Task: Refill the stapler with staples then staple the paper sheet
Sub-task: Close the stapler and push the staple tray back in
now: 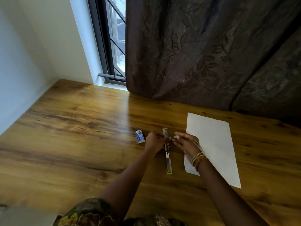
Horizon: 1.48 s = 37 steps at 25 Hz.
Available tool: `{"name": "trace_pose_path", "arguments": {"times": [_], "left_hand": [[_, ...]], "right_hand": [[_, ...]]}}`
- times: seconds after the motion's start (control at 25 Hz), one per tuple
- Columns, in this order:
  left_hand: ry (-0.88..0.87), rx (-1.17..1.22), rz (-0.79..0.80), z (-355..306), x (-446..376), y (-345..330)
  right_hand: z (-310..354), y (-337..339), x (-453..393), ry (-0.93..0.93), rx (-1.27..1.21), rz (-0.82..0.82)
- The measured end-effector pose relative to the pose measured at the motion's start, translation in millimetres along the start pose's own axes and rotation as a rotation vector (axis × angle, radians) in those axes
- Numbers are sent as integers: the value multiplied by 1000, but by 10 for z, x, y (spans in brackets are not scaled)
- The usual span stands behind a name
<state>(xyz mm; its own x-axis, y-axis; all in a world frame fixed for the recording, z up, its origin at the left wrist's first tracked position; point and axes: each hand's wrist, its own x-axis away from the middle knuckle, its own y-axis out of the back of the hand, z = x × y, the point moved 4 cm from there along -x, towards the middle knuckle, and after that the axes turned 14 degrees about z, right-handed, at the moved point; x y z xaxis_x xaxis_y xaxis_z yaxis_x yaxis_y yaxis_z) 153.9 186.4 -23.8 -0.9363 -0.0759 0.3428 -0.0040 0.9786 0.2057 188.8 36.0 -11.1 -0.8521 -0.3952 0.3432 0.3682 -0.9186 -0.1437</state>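
Note:
A yellow and metal stapler [168,162] lies swung fully open, flat on the wooden table [73,136], its length running away from me. My left hand [154,141] grips its middle from the left. My right hand [185,142] is at the stapler's right side and pinches a small pale strip of staples [175,136] at its fingertips. A white paper sheet [215,144] lies to the right, partly under my right wrist. A small blue and white staple box [139,136] rests just left of my left hand.
A dark patterned curtain [203,51] hangs along the table's far edge. A barred window [114,39] is at the back, and a white wall [24,62] borders the table's left side.

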Motion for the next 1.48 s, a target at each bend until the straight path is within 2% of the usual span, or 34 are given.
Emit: {"name": "trace_pose_path", "arguments": {"times": [0.2, 0.4, 0.52, 0.8, 1.04, 1.2, 1.28, 1.48], "left_hand": [[74, 392, 153, 116, 0, 29], [111, 435, 208, 124, -12, 10], [142, 424, 169, 120, -10, 9], [210, 431, 77, 157, -52, 23], [193, 434, 106, 140, -56, 28], [192, 701, 160, 113, -12, 15], [203, 808, 170, 111, -6, 24], [219, 786, 151, 119, -28, 20]], "right_hand": [[-5, -85, -16, 18, 124, -17], [18, -133, -50, 92, 359, -83], [65, -188, -44, 153, 595, -107], [95, -281, 17, 245, 959, -24], [141, -346, 51, 321, 1042, -42], [186, -318, 59, 313, 978, -54], [214, -332, 55, 330, 998, 3], [266, -388, 43, 333, 1114, 147]]}}
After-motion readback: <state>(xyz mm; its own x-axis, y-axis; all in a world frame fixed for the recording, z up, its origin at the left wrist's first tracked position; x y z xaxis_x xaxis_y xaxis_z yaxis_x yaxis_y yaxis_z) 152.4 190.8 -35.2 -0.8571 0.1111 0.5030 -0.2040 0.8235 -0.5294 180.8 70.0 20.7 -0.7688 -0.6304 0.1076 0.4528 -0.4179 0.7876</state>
